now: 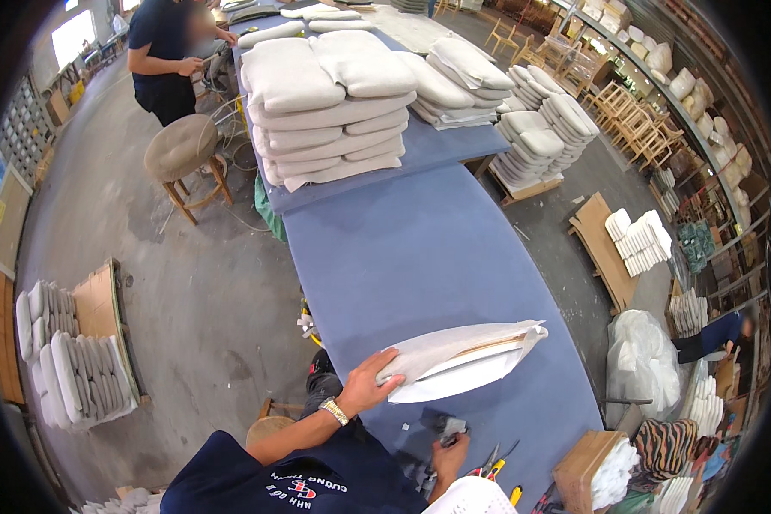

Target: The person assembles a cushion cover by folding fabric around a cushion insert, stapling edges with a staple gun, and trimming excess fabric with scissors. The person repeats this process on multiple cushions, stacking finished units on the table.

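Observation:
My left hand (366, 383) grips the left end of a seat cushion (428, 349) covered in light grey fabric, which is tilted on its edge over the blue table. Its white underside and a strip of wood show where the fabric edge stands loose. Below the cushion, my right hand (451, 456) is closed on a grey and black staple gun (448, 425) at the table's near side. Scissors (491, 463) with red and yellow handles lie just right of that hand. A yellow-handled tool (516, 494) is close by.
Stacks of covered cushions (330, 111) stand at the table's (403, 248) far end. A person (163, 60) works at the far left beside a round stool (182, 147); another person (713, 336) bends at the right. A box of white stuffing (591, 471) adjoins the table's right edge.

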The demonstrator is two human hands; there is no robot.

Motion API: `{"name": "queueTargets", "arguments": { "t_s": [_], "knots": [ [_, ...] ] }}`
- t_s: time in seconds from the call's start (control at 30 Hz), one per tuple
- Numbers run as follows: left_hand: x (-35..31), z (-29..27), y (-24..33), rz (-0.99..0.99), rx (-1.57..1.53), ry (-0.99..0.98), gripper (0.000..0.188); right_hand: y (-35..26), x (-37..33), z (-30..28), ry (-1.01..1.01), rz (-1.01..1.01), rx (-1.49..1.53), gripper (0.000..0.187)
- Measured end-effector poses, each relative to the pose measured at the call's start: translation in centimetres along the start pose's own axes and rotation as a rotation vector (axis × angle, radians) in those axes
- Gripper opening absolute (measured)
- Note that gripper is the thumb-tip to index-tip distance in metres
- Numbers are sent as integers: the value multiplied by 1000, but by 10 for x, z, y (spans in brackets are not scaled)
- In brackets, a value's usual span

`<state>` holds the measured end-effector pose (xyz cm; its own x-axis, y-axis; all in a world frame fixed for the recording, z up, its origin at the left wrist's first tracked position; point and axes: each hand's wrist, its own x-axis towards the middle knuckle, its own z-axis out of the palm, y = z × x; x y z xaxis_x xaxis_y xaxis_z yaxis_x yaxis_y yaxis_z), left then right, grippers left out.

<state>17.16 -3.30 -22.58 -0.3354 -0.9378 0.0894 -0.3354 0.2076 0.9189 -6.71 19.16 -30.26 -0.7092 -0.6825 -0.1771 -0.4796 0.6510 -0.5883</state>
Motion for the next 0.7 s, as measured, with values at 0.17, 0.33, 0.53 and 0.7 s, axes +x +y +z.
{"name": "queueTargets", "arguments": {
  "t_s": [0.17,0.33,0.53,0.7],
  "knots": [
    [-4,1,-1,20,48,-4,62,-70,13,-51,-94,149,528,46],
    [0,-1,4,12,86,-43,63,-151,-9,-64,-108,156,651,44],
    [0,-1,-3,-9,21,-46,65,-143,-22,-54,-330,-19,626,45],
    [-3,2,-5,21,80,-43,65,-175,-39,-91,-236,-9,751,39]
  ]
}}
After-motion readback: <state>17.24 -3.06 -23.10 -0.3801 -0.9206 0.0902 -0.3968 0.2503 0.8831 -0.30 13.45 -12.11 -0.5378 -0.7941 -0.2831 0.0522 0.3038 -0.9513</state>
